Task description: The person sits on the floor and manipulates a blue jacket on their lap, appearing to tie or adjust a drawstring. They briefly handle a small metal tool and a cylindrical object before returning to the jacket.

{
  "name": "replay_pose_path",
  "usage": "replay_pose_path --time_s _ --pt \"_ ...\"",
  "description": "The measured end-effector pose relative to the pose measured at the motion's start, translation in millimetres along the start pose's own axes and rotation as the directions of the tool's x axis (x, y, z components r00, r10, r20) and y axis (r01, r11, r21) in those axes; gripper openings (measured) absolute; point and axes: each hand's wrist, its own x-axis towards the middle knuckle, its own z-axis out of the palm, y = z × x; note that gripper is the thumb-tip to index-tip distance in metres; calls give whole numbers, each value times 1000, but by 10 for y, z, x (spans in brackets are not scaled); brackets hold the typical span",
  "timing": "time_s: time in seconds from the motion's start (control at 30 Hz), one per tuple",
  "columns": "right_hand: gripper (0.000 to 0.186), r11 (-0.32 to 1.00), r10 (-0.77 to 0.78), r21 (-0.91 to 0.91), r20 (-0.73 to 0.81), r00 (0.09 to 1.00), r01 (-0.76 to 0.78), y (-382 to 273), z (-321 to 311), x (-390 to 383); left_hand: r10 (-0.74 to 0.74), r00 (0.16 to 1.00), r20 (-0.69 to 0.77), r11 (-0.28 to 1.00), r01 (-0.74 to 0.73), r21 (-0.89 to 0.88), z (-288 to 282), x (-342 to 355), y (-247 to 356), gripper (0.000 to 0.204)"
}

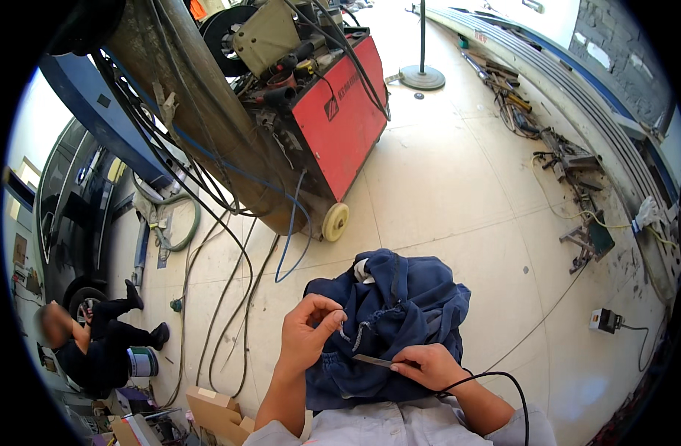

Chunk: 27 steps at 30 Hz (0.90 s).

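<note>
A navy blue garment lies bunched up in front of my body, with gathered elastic and a seam showing. Over it, my left hand is closed in a pinch at a thin grey-white cord, which hangs in a loose curve on the cloth. My right hand grips a narrow, flat metal strip between thumb and fingers. Its free end points left, toward the cord and my left hand. Whether the strip has a sharp edge cannot be made out. A black cable arches past my right wrist.
A red welding machine on wheels stands ahead, beside a thick brown post. Dark cables cross the floor at left. A person sits near a dark car. Cardboard boxes stand lower left; tools lie along the right.
</note>
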Motion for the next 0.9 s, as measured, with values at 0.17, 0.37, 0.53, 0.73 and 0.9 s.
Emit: replay_pose_path --time_s 0.17,0.37,0.53,0.73,0.9 --pt "27 976 34 -205 -161 986 -67 -167 -71 21 9 999 31 993 -12 115 -69 -14 -34 11" --pt "23 966 -56 -254 -384 922 -47 -288 -403 251 31 993 111 989 -47 142 -87 167 137 11" --pt "34 964 -264 -62 -354 897 259 -616 -477 841 5 974 227 974 -56 218 -112 290 380 11" --pt "21 873 -70 478 -75 995 97 -487 -299 1060 37 967 252 975 -91 203 -71 323 552 11" --pt "15 783 40 621 -100 994 31 -443 -284 989 22 977 212 977 -67 205 -147 303 468 10"
